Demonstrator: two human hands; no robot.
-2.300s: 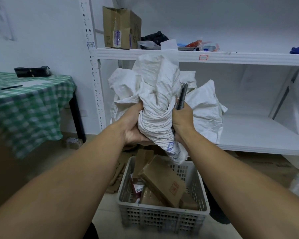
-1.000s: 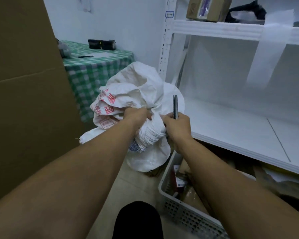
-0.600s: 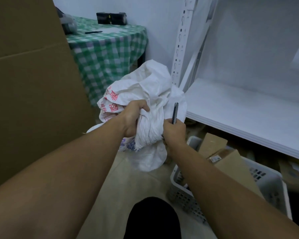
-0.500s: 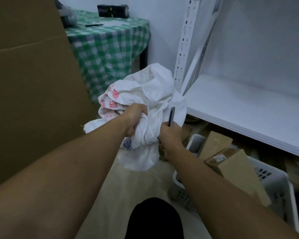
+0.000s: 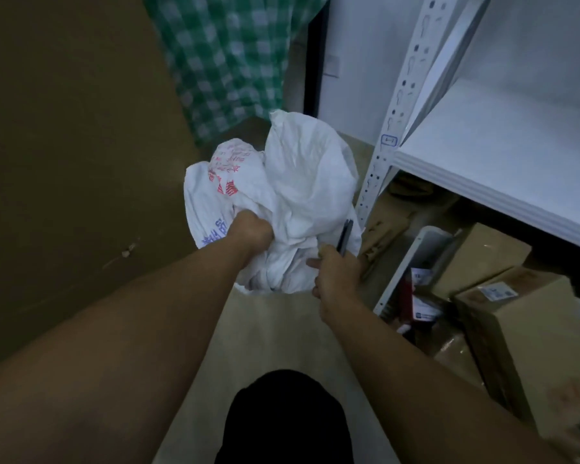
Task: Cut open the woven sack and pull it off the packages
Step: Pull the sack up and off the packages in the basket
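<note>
Crumpled white printed woven sack (image 5: 308,182) lies off the brown packages (image 5: 523,323).

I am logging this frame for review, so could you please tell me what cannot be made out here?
Head view.
Fingers of the left hand: buried in folds of the white woven sack.
The slim dark tool in the right hand: lower end hidden by that hand; blade or pen, unclear.
The red and blue print on the sack: creased, blurred, unreadable.
The brown cardboard packages: cut by the right edge.
</note>
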